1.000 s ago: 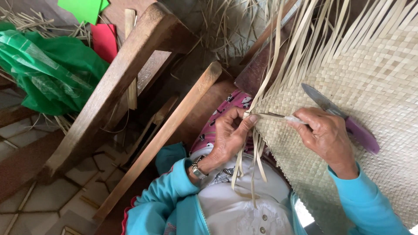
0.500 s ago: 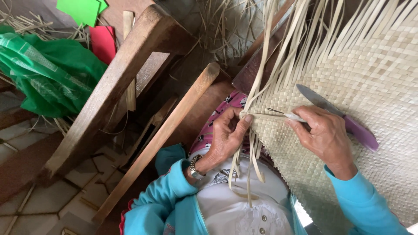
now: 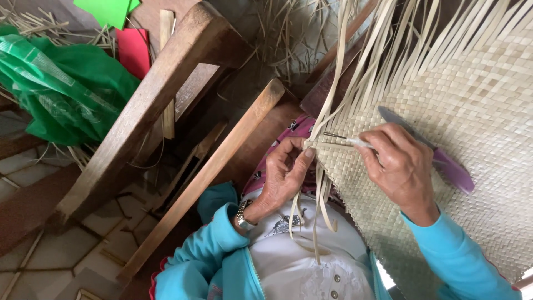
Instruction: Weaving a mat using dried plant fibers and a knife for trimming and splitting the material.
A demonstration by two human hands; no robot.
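Note:
A pale woven straw mat [image 3: 477, 111] fills the right side, with loose strips hanging off its left edge. My left hand [image 3: 283, 175] pinches the mat's corner, where several loose strips [image 3: 319, 194] dangle over my lap. My right hand [image 3: 402, 164] rests on the mat and holds a thin needle-like tool [image 3: 347, 139] whose dark tip pokes into the weave at the edge. A knife with a purple handle [image 3: 444, 161] lies on the mat, partly under my right hand. A wristwatch sits on my left wrist.
Slanted wooden beams [image 3: 161, 105] of a frame or chair cross the left and middle. A green plastic bag [image 3: 61, 89] lies at upper left beside red and green sheets. Straw scraps [image 3: 33, 22] are scattered on the tiled floor [image 3: 61, 261].
My right hand has shifted slightly left and up along the mat edge with the needle tool. My left hand keeps its pinch on the corner.

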